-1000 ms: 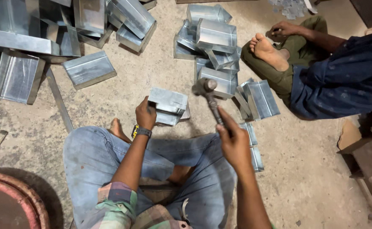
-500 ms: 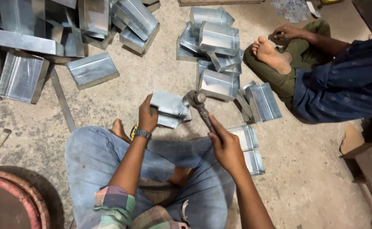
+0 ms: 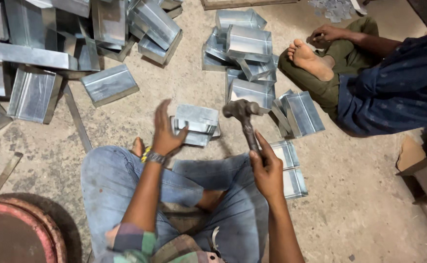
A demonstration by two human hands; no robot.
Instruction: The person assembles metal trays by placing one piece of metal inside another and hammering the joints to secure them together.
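A: Concrete floor [image 3: 369, 204], dusty and bare at lower right, carries everything; no worktop. Big heap of folded sheet-metal trays [image 3: 43, 53] fills upper left of the frame, a smaller stack [image 3: 245, 48] sits top centre.

B: Co-worker?

A: Upper right, a seated person in a dark blue shirt [image 3: 393, 87], bare foot [image 3: 310, 58] out toward the stack. Keep those limbs apart from the wearer's own.

B: Wearer's position?

A: Cross-legged in jeans [image 3: 126, 180], bottom centre. Rusty red drum rim [image 3: 23, 219] at lower left.

B: Workpiece?

A: Small galvanised box [image 3: 196, 124] on the floor at frame centre, just ahead of the knees. Finished-looking trays [image 3: 289, 165] lie to its right.

B: Hands?

A: Left hand [image 3: 167, 131] open, fingers spread and lifted, palm beside the box's left edge; I judge it touching or nearly so. Right hand [image 3: 267, 168] closed around the handle of a hammer [image 3: 242, 119], head raised just right of the box.

B: Doing the blow well?

A: My judgement: steady the box from the side, fingers kept off the top edge. Land the face flat on the seam, not the corner, or the thin sheet will dent. Short strokes from the wrist, grip low on the handle as held. Thin cut edges look sharp, so mind the bare palm.
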